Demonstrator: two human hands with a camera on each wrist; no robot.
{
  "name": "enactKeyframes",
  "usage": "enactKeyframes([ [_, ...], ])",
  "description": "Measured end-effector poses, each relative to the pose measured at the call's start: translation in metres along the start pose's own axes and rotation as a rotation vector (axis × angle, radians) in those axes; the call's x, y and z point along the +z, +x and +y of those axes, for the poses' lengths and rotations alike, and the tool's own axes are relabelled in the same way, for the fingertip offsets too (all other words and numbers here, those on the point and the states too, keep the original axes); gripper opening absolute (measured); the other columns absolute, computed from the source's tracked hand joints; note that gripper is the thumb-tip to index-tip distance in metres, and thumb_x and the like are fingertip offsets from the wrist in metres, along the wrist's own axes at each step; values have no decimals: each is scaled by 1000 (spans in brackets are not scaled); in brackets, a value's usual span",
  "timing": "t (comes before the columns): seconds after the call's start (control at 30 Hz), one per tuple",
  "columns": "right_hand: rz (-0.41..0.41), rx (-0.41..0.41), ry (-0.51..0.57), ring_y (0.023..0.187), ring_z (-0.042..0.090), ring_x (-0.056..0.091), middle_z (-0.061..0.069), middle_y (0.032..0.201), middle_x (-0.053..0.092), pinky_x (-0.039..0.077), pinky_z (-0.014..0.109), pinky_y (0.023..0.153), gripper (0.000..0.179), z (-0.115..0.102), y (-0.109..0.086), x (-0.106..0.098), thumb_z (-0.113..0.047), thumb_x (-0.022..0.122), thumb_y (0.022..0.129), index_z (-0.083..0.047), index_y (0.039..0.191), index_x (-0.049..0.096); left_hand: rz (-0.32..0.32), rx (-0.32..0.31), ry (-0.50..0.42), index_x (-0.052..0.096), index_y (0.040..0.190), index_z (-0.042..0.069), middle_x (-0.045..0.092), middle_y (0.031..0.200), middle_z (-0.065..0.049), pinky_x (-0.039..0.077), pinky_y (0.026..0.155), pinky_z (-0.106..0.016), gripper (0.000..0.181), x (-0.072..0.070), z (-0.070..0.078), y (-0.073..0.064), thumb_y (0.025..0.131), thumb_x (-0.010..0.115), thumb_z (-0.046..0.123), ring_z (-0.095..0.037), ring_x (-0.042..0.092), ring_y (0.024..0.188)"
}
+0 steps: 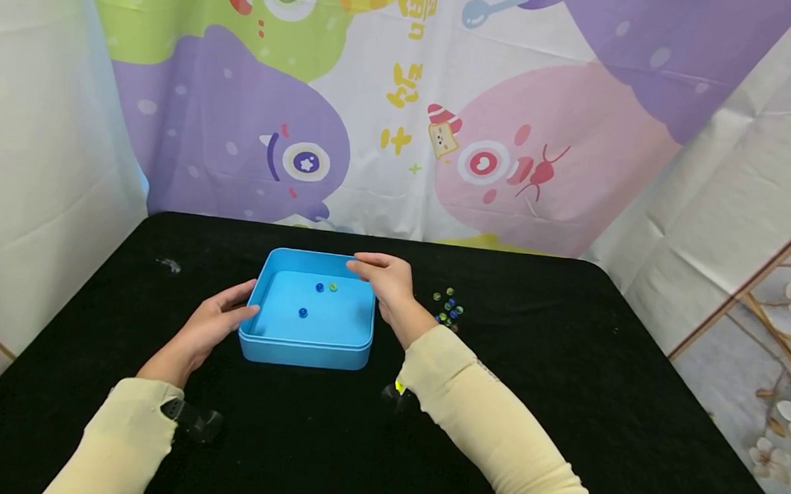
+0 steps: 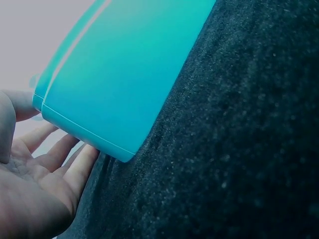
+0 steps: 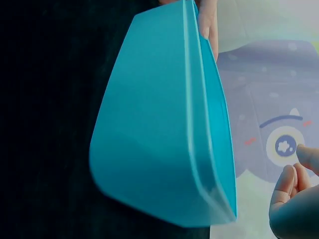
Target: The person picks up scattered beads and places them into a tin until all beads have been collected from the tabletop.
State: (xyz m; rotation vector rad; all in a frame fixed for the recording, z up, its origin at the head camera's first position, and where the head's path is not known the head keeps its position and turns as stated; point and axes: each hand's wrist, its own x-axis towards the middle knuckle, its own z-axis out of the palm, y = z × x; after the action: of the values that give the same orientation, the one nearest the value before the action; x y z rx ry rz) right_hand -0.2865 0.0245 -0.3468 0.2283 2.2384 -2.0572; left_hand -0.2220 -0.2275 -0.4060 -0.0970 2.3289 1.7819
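A light blue square box, open at the top, stands on the black cloth. Two dark blue marbles and one yellow-green marble lie on its floor. My left hand holds the box's left wall, the thumb at the rim and the fingers along the outside. Over the box's back right corner hovers my right hand; its thumb and fingertips are close together, with a small gap and nothing visible between them. In the right wrist view, the fingers stand apart from the box.
Several blue and green marbles lie in a loose group to the right of the box, partly behind my right forearm. A small pale mark shows at the cloth's left. A cartoon-print curtain hangs behind the table.
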Motion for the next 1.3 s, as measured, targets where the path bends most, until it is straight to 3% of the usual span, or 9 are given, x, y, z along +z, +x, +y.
enactKeyframes([
  [0.23,18,-18,30,91,21,60,2,101,67,44,39,95,26,7,4,-20,-16,76,79,-5,102,71,4,-5,5,16,150,11,14,151,-22,23,105,-58,64,1,1,0,97,48,27,-42,18,135],
  [0.5,49,-10,-22,95,23,59,2,105,66,41,40,97,28,18,9,-44,-18,75,79,-7,104,70,3,-10,5,16,150,12,14,151,-21,23,105,-57,64,1,1,1,97,48,28,-41,17,135],
  [0.67,93,-3,-40,92,21,59,1,104,67,39,45,96,22,24,10,-60,-20,76,78,-11,98,72,5,-16,10,16,150,13,14,151,-21,23,105,-58,64,1,1,2,97,48,28,-41,18,135],
  [0.9,113,14,-29,94,21,58,4,108,65,39,41,96,24,31,9,-83,-19,75,79,-8,101,71,4,-20,11,15,150,13,14,152,-20,23,105,-57,64,1,1,1,97,48,27,-41,18,135],
  [1.0,124,13,-31,94,21,58,4,110,64,42,37,91,26,31,10,-90,-18,75,80,-7,103,70,5,-17,11,15,150,13,14,152,-20,23,105,-57,64,1,2,0,97,48,28,-41,18,135],
  [1.17,145,25,-46,91,18,58,2,108,65,40,28,65,27,32,13,-102,-22,75,79,-10,104,71,12,-27,15,16,150,13,13,152,-20,22,105,-58,63,1,1,0,97,48,28,-41,17,135],
  [1.23,156,37,-41,89,17,58,3,105,66,39,31,64,27,34,14,-107,-22,75,79,-11,104,71,14,-28,17,16,150,13,14,152,-20,22,105,-58,63,2,1,0,97,48,28,-41,18,135],
  [1.3,165,44,-32,89,17,57,4,103,65,43,34,71,28,36,14,-111,-22,75,79,-10,104,71,16,-28,16,16,150,13,14,152,-20,22,105,-58,64,2,2,1,97,48,28,-41,18,135],
])
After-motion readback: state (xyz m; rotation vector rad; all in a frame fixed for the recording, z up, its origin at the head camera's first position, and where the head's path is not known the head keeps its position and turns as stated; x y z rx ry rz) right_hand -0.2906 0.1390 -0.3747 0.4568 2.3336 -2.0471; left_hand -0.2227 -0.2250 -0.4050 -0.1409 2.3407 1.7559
